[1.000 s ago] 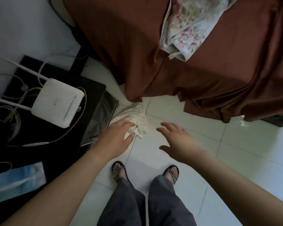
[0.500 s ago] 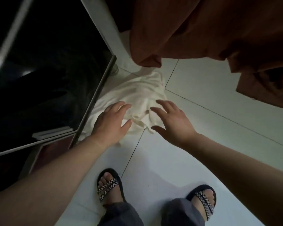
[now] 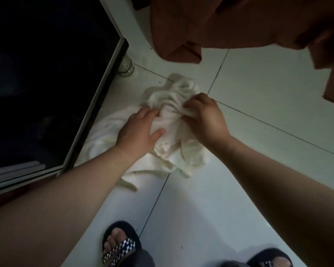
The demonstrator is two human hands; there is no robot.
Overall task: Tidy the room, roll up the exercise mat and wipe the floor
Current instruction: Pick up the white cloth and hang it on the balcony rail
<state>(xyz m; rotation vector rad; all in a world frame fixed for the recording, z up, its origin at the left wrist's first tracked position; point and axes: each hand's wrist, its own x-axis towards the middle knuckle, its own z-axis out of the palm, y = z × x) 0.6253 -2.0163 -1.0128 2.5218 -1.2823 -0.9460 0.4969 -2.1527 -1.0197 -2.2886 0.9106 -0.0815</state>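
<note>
The white cloth [image 3: 189,158] is lying crumpled on the pale tiled floor [image 3: 258,93], and both hands are gathering it. The left hand [image 3: 139,130] is gripping its left part: the fingers are curling down into the folds while the thumb is stretching across the fabric toward the other hand. The right hand [image 3: 206,118] is bunching the cloth from the opposite side, its fingers curled tight and pinching a raised fold. Between the two hands the fabric is puckering into ridges; beyond the fingertips a rumpled hump is sitting on the tile, and below the wrists a looser flap is spreading toward the person.

Left of the left hand, part of the cloth is running up against the metal edge of a dark glass-topped stand [image 3: 46,83]. Beyond that hand, a round metal foot [image 3: 126,67] is standing on the floor under the stand's corner. Beyond both hands, a brown bedsheet [image 3: 229,22] is hanging down, its lower edge clear of the cloth. Nearer the person than the forearms, two feet in dark sandals, the left sandal [image 3: 120,245] and the right sandal [image 3: 270,259], are resting on the tiles.
</note>
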